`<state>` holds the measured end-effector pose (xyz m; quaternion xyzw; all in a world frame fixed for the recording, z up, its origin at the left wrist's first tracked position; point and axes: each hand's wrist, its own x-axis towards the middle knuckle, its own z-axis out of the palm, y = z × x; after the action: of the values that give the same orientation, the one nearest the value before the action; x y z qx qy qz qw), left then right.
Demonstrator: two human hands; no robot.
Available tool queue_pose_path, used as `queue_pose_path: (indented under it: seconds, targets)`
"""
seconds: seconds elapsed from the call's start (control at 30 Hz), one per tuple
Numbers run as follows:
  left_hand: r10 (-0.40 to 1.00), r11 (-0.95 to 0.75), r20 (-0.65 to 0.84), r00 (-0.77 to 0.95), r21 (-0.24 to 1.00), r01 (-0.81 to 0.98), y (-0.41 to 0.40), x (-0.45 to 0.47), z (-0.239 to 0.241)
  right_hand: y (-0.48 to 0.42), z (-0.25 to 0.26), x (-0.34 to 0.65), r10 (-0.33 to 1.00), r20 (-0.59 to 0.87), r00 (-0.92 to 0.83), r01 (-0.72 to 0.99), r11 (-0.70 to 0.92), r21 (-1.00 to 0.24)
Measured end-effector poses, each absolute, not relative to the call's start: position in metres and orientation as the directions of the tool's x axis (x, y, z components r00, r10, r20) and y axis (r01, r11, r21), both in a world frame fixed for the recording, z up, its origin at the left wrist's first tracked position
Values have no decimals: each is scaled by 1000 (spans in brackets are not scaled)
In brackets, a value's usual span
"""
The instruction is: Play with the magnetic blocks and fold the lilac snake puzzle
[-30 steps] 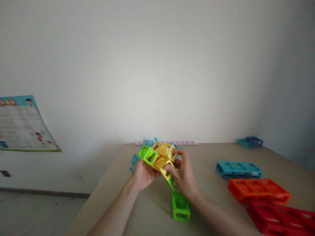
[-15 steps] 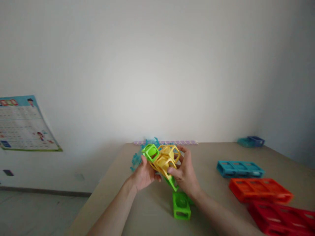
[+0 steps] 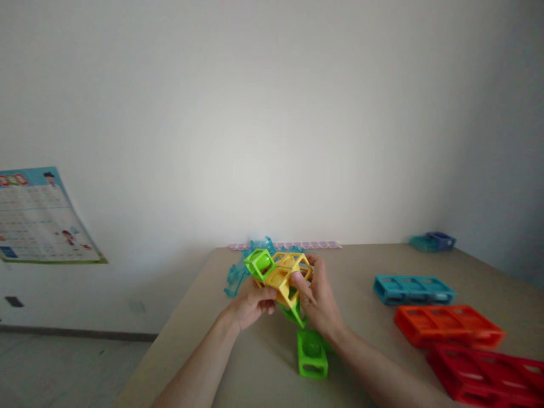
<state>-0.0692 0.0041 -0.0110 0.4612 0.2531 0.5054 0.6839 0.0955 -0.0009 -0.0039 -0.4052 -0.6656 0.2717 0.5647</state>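
Both hands hold a cluster of yellow cube-frame blocks (image 3: 284, 276) above the table. A green cube frame (image 3: 260, 264) sits at its upper left, and another green piece (image 3: 294, 313) shows below it. My left hand (image 3: 249, 306) is closed on the lower left side, its thumb pressed against the yellow part. My right hand (image 3: 318, 297) grips the right side, thumb on top and fingers behind, partly hidden. Beneath the cluster, a green open block (image 3: 312, 356) lies on the table, with my right forearm covering part of it.
Translucent blue pieces (image 3: 236, 275) lie behind the hands, near a purple patterned strip (image 3: 314, 245) along the wall. To the right are a blue block row (image 3: 414, 290), an orange one (image 3: 448, 324) and a red one (image 3: 488, 374). Dark blue pieces (image 3: 441, 241) sit in the far corner.
My left thumb has moved from beside the green cube down onto the yellow blocks. My right thumb has shifted up along the cluster, which stays in nearly the same place.
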Motion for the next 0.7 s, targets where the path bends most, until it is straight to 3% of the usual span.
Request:
queue_pose_path:
  seconds: [0.17, 0.3, 0.43, 0.6, 0.7]
  targets:
    - [943, -99, 247, 221, 845, -525, 11, -62, -14, -10, 5, 92, 876, 472, -102, 277, 481, -832]
    - [930, -229, 336, 150, 847, -480, 13, -64, -14, -9, 7, 92, 895, 411, -176, 178, 439, -881]
    - [925, -255, 353, 142, 851, -460, 12, -64, -15, -6, 4, 93, 898, 395, -194, 88, 417, -905]
    - [923, -300, 380, 57, 805, -511, 16, -63, -17, -11, 0, 90, 869, 423, -257, 171, 472, -865]
    - [947, -240, 318, 44, 793, -560, 17, -65, -14, -13, 1, 89, 878, 338, -339, 79, 384, -920]
